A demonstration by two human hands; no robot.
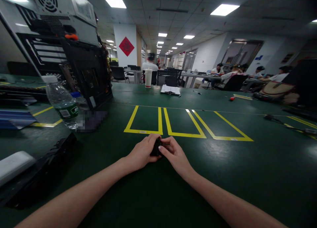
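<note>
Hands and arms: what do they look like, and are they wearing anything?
The left hand and right hand are bare, with no gloves. The left forearm and right forearm are bare too, each narrower toward the hand. No sleeves, watch or bracelet shows.

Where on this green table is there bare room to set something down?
Inside the three yellow outlines ahead, and on the table between them and your right forearm. It's crowded on your left: water bottles, computer case, white object.
</note>
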